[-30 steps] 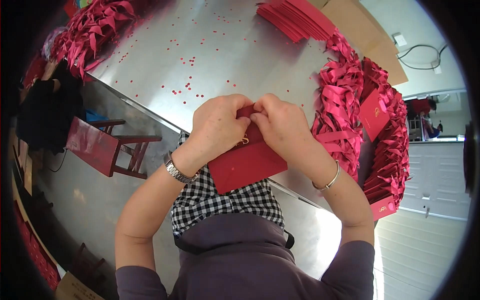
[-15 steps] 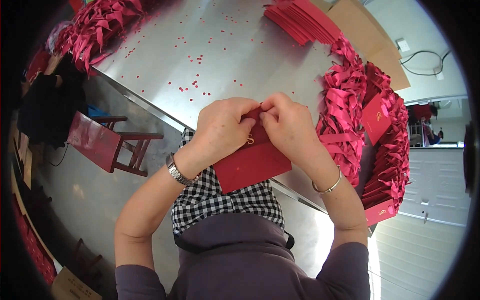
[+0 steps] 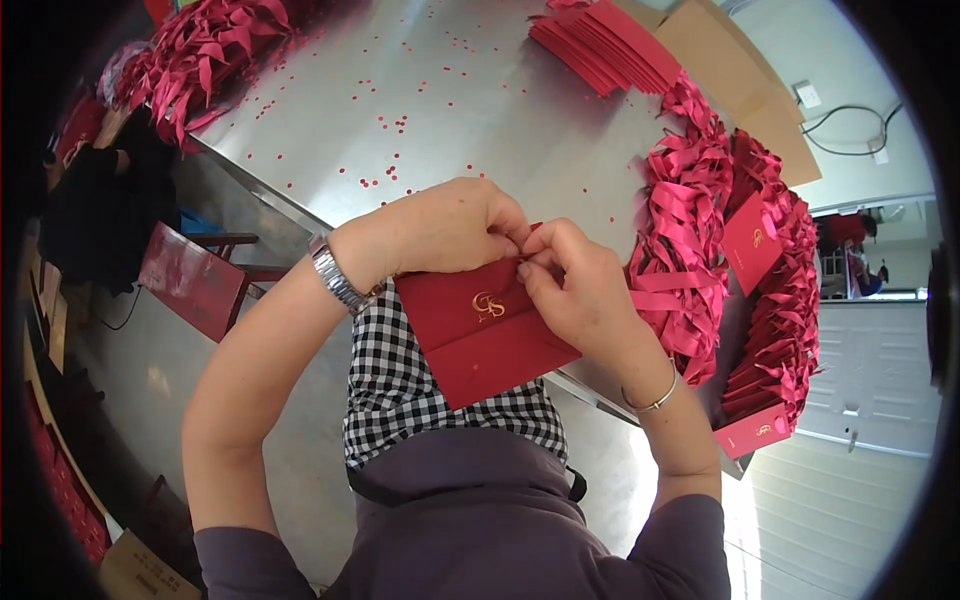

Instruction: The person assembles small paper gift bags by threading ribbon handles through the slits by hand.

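Observation:
A red paper envelope [image 3: 470, 340] with a gold emblem is held over my lap, tilted, with its far edge by the metal table's near edge. My left hand [image 3: 450, 230] reaches across that far edge, its thumb and fingers pinched together there. Close beside them, my right hand [image 3: 580, 285] grips the envelope's far right part between thumb and curled fingers. The fingertips of both hands nearly meet. Whatever small piece may lie between them is hidden.
Red paper dots [image 3: 390, 170] are scattered over the metal table [image 3: 300, 130]. A stack of red envelopes [image 3: 605, 45] lies at the far right, and loose red ribbons [image 3: 680, 250] line the right side beside ribboned envelopes [image 3: 775, 330]. More ribbons [image 3: 210, 60] heap at far left. A wooden chair [image 3: 190, 280] stands left.
My left forearm has swung outward and the left hand has turned flatter over the edge. The envelope has shifted slightly nearer, baring its gold emblem. My right hand has lowered a little.

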Demonstrator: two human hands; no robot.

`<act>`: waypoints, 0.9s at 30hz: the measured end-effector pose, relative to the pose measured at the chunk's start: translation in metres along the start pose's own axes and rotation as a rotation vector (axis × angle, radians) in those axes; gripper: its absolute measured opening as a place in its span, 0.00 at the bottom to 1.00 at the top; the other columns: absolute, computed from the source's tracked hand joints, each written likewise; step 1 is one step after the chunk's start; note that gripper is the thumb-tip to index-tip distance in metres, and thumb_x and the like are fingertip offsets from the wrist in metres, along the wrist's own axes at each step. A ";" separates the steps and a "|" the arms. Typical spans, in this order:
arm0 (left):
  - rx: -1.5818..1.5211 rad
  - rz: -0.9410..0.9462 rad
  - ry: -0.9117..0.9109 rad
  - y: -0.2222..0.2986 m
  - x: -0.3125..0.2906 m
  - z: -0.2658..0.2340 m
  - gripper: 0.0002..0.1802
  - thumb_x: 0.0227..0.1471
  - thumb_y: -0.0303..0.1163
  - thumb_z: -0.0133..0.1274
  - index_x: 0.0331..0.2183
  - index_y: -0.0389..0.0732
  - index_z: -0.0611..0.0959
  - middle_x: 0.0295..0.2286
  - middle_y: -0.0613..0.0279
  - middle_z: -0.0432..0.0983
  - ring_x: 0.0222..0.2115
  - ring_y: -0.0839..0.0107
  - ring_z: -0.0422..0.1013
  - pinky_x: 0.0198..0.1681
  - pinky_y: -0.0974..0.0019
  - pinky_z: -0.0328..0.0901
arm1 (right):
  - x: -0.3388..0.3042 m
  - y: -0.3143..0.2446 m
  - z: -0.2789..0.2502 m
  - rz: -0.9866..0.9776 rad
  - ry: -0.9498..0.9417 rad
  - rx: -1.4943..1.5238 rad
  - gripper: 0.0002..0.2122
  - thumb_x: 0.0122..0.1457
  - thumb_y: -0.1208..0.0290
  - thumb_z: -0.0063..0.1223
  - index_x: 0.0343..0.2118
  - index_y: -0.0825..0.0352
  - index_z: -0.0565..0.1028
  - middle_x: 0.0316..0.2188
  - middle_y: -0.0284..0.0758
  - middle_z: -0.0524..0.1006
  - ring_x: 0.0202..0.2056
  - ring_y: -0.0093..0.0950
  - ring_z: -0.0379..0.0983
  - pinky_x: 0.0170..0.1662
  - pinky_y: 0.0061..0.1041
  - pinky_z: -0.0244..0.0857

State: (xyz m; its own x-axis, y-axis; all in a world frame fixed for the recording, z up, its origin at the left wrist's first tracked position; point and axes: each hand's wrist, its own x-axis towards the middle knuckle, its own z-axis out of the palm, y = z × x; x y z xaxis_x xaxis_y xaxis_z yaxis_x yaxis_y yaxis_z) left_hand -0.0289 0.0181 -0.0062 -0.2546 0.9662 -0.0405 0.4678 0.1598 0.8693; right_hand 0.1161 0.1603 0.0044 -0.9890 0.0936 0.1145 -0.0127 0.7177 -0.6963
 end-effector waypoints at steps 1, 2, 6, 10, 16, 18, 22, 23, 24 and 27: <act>-0.001 0.002 -0.006 -0.001 0.000 0.002 0.08 0.52 0.27 0.53 0.34 0.37 0.84 0.28 0.53 0.80 0.29 0.61 0.75 0.37 0.64 0.68 | -0.001 0.003 0.001 -0.010 0.018 0.023 0.10 0.53 0.78 0.55 0.37 0.70 0.69 0.23 0.41 0.77 0.25 0.41 0.76 0.30 0.36 0.69; 0.057 0.047 0.070 -0.002 -0.001 0.006 0.08 0.51 0.27 0.53 0.33 0.36 0.83 0.27 0.52 0.80 0.29 0.59 0.75 0.36 0.63 0.68 | -0.002 0.003 0.001 -0.004 0.021 0.023 0.10 0.53 0.78 0.55 0.37 0.70 0.69 0.23 0.41 0.77 0.25 0.41 0.76 0.30 0.36 0.69; 0.276 0.033 0.294 -0.014 -0.003 0.016 0.06 0.47 0.25 0.53 0.29 0.35 0.82 0.27 0.49 0.78 0.30 0.51 0.74 0.35 0.57 0.68 | -0.010 0.008 0.012 0.044 0.053 -0.047 0.13 0.54 0.75 0.56 0.41 0.69 0.68 0.25 0.41 0.78 0.26 0.41 0.77 0.31 0.36 0.69; 0.542 -0.079 0.684 -0.034 -0.008 -0.009 0.08 0.50 0.28 0.51 0.32 0.37 0.83 0.28 0.47 0.78 0.30 0.49 0.74 0.36 0.54 0.68 | -0.010 0.012 0.016 0.043 0.084 -0.131 0.15 0.54 0.71 0.57 0.43 0.67 0.69 0.26 0.40 0.79 0.26 0.41 0.77 0.30 0.36 0.69; 0.418 -0.094 0.888 -0.021 -0.036 -0.006 0.13 0.49 0.26 0.53 0.39 0.37 0.81 0.36 0.48 0.77 0.36 0.50 0.73 0.38 0.54 0.68 | -0.008 0.013 0.010 0.127 0.016 -0.112 0.16 0.53 0.70 0.59 0.44 0.67 0.71 0.25 0.40 0.79 0.28 0.37 0.78 0.33 0.31 0.70; 0.408 -0.148 0.740 -0.006 -0.063 0.015 0.13 0.48 0.27 0.56 0.39 0.36 0.80 0.33 0.50 0.76 0.35 0.51 0.73 0.38 0.55 0.68 | -0.011 0.011 0.008 0.089 0.012 -0.120 0.16 0.53 0.70 0.59 0.45 0.67 0.71 0.26 0.40 0.79 0.28 0.37 0.78 0.33 0.31 0.70; 0.315 -0.140 0.652 0.006 -0.081 0.041 0.18 0.45 0.26 0.60 0.42 0.36 0.80 0.34 0.53 0.74 0.34 0.55 0.73 0.36 0.59 0.68 | -0.013 0.006 0.004 0.034 0.003 -0.118 0.17 0.53 0.71 0.58 0.46 0.67 0.71 0.28 0.41 0.79 0.30 0.38 0.78 0.34 0.31 0.70; 0.267 -0.162 0.719 0.006 -0.081 0.043 0.20 0.44 0.25 0.61 0.43 0.35 0.80 0.34 0.53 0.74 0.34 0.56 0.72 0.36 0.61 0.68 | -0.014 0.007 0.004 0.046 -0.008 -0.127 0.17 0.54 0.71 0.57 0.47 0.67 0.70 0.29 0.42 0.79 0.31 0.40 0.77 0.34 0.32 0.70; 0.382 -0.093 0.893 0.007 -0.080 0.047 0.22 0.43 0.23 0.61 0.44 0.35 0.79 0.36 0.52 0.74 0.34 0.56 0.72 0.36 0.62 0.68 | -0.015 0.009 0.006 0.018 0.012 -0.125 0.16 0.54 0.71 0.56 0.45 0.66 0.70 0.28 0.43 0.78 0.30 0.41 0.77 0.33 0.36 0.69; 0.615 0.059 0.909 0.001 -0.085 0.062 0.18 0.43 0.23 0.61 0.41 0.36 0.81 0.37 0.53 0.74 0.34 0.55 0.72 0.37 0.60 0.68 | -0.022 0.009 0.000 0.046 0.012 -0.102 0.15 0.54 0.71 0.56 0.44 0.66 0.69 0.29 0.43 0.78 0.32 0.43 0.76 0.34 0.39 0.68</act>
State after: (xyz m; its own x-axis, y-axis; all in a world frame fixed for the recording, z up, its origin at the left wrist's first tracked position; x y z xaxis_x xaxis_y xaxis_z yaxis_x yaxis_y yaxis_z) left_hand 0.0459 -0.0508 -0.0328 -0.6285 0.5064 0.5904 0.7773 0.4362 0.4533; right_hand 0.1373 0.1648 -0.0044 -0.9863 0.1361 0.0933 0.0482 0.7787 -0.6256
